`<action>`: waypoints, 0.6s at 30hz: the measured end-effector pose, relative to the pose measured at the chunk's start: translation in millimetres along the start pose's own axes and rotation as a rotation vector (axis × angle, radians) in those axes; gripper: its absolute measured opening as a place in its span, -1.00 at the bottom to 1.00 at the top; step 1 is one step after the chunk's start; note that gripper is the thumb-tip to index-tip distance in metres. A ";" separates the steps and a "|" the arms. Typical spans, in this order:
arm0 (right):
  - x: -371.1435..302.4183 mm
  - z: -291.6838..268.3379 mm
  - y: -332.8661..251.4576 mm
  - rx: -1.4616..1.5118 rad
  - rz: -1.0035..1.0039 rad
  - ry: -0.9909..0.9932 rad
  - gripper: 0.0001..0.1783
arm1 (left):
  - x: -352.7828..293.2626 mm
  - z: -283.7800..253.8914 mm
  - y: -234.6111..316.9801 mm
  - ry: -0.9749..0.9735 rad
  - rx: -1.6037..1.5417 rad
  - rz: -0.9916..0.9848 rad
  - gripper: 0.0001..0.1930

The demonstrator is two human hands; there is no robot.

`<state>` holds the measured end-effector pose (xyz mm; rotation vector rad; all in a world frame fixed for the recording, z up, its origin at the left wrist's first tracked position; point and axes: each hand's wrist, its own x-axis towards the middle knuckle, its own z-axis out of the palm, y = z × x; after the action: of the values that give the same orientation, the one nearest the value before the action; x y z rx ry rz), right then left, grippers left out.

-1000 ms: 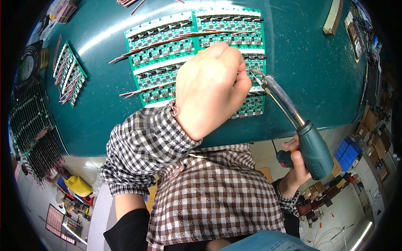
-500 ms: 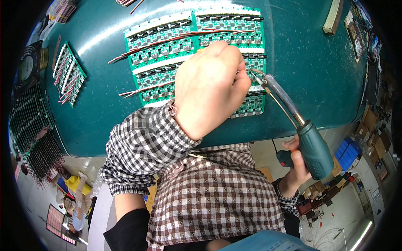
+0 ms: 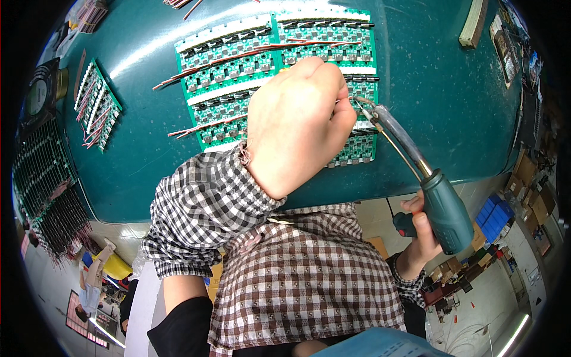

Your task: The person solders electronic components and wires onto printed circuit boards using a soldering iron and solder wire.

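Observation:
My left hand [image 3: 300,122] is closed in a pinch over the middle of a green circuit board panel [image 3: 223,80]. Its fingertips are mostly hidden behind the knuckles, so what they hold does not show. In my right hand [image 3: 425,238] is a soldering gun [image 3: 447,211] with a dark green handle, its fingers wrapped round the grip. The gun's bent metal tube and thin feed rod run up to a tip beside my left fingertips, just over the board. Red and black wires [image 3: 232,58] lie across the panel's rows of small parts.
A smaller board piece [image 3: 98,106] with wires lies left on the green mat [image 3: 143,172]. Stacked boards [image 3: 47,172] stand at the left edge. A wooden block [image 3: 473,24] and a worn metal tray [image 3: 504,50] lie far right. Another person [image 3: 91,291] is in the background.
Both hands and the panel stay almost still; the soldering gun's tip has shifted very slightly left, closer to my left fingertips. The person in the background has changed position.

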<state>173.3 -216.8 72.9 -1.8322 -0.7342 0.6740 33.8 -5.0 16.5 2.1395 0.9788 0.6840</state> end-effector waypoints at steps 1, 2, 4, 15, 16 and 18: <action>-0.2 0.4 0.0 0.000 0.000 0.000 -0.46 | -0.1 0.1 0.3 0.001 0.000 -0.002 -0.86; 0.1 0.9 -0.3 0.003 0.000 0.003 -0.46 | 0.0 0.1 0.0 0.001 0.001 -0.003 -0.86; 1.1 1.2 -0.7 0.005 0.001 0.004 -0.46 | 0.2 0.5 -0.7 0.016 0.006 0.006 -0.86; 3.8 -1.3 -1.3 0.011 -0.034 -0.039 -0.45 | 0.8 0.3 0.5 0.013 0.005 0.001 -0.86; 3.9 -1.2 -1.9 0.011 -0.034 -0.040 -0.45 | 1.0 0.1 0.5 0.013 0.008 0.002 -0.86; 3.6 -0.9 -2.9 0.009 -0.017 -0.041 -0.44 | 0.7 0.3 0.9 0.010 0.009 -0.002 -0.86</action>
<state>175.8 -213.8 75.5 -1.8071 -0.7714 0.7045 34.8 -5.0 17.1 2.1448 0.9909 0.6906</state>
